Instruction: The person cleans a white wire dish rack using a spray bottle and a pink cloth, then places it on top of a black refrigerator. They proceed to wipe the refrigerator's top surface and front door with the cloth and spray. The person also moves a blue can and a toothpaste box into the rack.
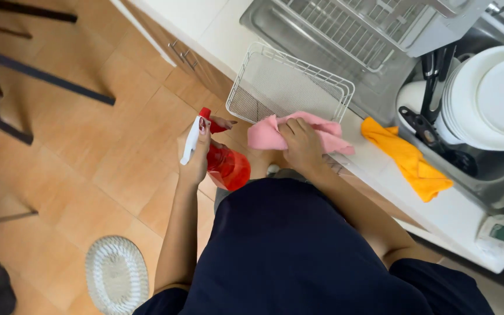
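a: at the near edge of the view, by the dark blue clothing, the left hand [195,158] is closed round the neck of a red spray bottle [224,163]; its white trigger head [192,139] points away over the tiled floor [106,146]; the bottle hangs in the air, just off the front of the counter [450,213].

b: and the other one?

a: the right hand [302,143] lies with its fingers curled over a pink cloth [268,133], gripping it; the cloth is bunched at the counter's front edge, touching the rim of a white wire basket [287,87].

b: so what step is this, would you say?

a: my judgement: a spray-and-wipe job, caught between squirt and wipe; bottle ready, cloth gathered; i cannot tell whether the surface is already wet.

b: what would the next move call for?

a: likely turning the nozzle toward the surface or the cloth before squeezing, since it now faces the floor; then spreading the cloth flat rather than leaving it bunched; the basket sits close, so the wipe would have to work round it.

b: anything further off?

a: an orange cloth [412,160] lies on the counter to the right; beyond it a sink [497,169] holds stacked white plates [491,99] and dark utensils [433,134]; a metal dish rack [345,29] stands at the far side; a round white mat [116,274] lies on the floor.
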